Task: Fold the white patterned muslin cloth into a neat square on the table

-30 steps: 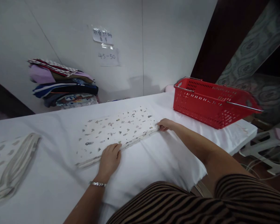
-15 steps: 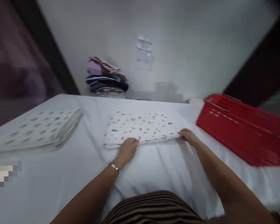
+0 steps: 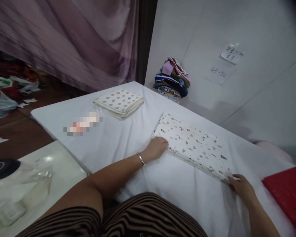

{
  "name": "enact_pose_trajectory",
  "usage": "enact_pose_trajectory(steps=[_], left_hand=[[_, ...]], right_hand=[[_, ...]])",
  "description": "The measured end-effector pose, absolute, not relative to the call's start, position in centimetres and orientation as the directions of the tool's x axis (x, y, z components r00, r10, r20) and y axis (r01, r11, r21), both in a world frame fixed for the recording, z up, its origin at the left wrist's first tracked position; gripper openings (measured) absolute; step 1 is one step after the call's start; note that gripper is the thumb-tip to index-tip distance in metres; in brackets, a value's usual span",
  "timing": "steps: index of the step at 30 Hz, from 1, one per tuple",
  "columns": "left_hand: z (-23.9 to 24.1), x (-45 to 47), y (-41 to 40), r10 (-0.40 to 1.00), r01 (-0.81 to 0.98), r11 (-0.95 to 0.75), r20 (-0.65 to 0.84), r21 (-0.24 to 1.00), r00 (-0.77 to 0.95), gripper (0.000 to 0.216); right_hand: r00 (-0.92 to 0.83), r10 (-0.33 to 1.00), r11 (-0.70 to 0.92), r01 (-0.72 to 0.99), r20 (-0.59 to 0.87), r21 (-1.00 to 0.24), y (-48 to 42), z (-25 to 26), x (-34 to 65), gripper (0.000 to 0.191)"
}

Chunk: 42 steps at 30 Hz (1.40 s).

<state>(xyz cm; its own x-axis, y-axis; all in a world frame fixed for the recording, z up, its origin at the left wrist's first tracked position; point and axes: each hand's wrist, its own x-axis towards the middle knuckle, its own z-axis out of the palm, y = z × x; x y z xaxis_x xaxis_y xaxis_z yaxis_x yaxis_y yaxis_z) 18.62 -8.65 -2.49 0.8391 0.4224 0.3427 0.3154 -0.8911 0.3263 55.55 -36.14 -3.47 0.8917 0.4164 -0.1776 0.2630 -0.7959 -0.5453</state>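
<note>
White-covered table, folded patterned cloth lay flat near its middle, both hands on its near edge.

Left hand pressed flat at the cloth's left near corner; right hand pinched the right near corner, fingers curled on the layered edge. Second folded cloth sat well apart toward the far left corner, bare sheet between. Red basket sat just right of the right hand; clothes stack against the wall.

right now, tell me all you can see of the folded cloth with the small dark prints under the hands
The folded white cloth with small dark prints looks like soft layered cotton, a flat oblong with stacked edges along its near side. It lies on the white-covered table. The left hand rests at its left corner, and the right hand touches its right corner.
</note>
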Motion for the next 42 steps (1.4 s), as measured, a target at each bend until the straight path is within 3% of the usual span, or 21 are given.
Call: enact_pose_trajectory(steps=[2, 4, 5, 8, 12, 14, 20, 27, 32, 38, 42], left_hand=[[-2.0, 17.0, -7.1, 0.586, 0.431, -0.792, 0.342, 0.433, 0.734, 0.021], [-1.8, 15.5, -5.6, 0.768, 0.547, -0.618, 0.283, 0.565, 0.575, 0.027], [-1.7, 14.8, -5.1, 0.832, 0.589, -0.525, 0.226, 0.614, 0.506, 0.029], [-1.7, 13.6, -4.6, 0.906, 0.672, -0.345, 0.046, 0.655, 0.421, 0.025], [-1.7, 13.9, -5.6, 0.894, 0.724, -0.312, -0.068, 0.615, 0.442, 0.023], [-1.6, 14.1, -6.1, 0.892, 0.74, -0.323, -0.071, 0.59, 0.446, 0.025], [-1.6, 13.9, -6.5, 0.894, 0.763, -0.336, -0.068, 0.553, 0.443, 0.028], [-1.6, 14.1, -7.0, 0.834, 0.717, -0.379, -0.119, 0.585, 0.538, 0.026], [-1.7, 14.5, -7.0, 0.837, 0.671, -0.325, -0.128, 0.667, 0.532, 0.018], [-2.6, 15.3, -7.3, 0.858, 0.442, -0.011, -0.219, 0.897, 0.465, 0.009], [-2.8, 16.1, -7.6, 0.839, 0.254, 0.22, -0.315, 0.942, 0.444, 0.01]], right_hand=[[0.837, 0.548, -0.777, 0.516, 0.017, -0.359, -35.1, -2.9, 55.1, 0.032], [0.695, 0.692, -0.638, 0.715, 0.195, -0.286, -33.1, -2.2, 53.3, 0.041], [0.634, 0.732, -0.562, 0.769, 0.25, -0.304, -31.7, -1.8, 51.7, 0.042], [0.41, 0.88, -0.264, 0.841, 0.239, -0.471, -26.6, -1.0, 45.4, 0.034], [0.047, 0.956, 0.128, 0.823, 0.291, -0.553, -19.5, -0.3, 36.9, 0.024], [-0.048, 0.95, 0.211, 0.825, 0.308, -0.525, -16.7, -0.2, 34.0, 0.023], [-0.149, 0.961, 0.22, 0.921, 0.231, -0.322, -11.9, -1.4, 30.4, 0.02], [-0.135, 0.956, 0.239, 0.875, 0.262, -0.422, -12.5, -3.0, 31.3, 0.023], [-0.143, 0.941, 0.277, 0.847, 0.308, -0.453, -14.3, -3.0, 31.9, 0.037], [-0.067, 0.94, 0.241, 0.823, 0.334, -0.515, -14.2, -3.5, 31.9, 0.031], [-0.064, 0.937, 0.249, 0.813, 0.343, -0.527, -14.0, -3.6, 31.9, 0.031]])
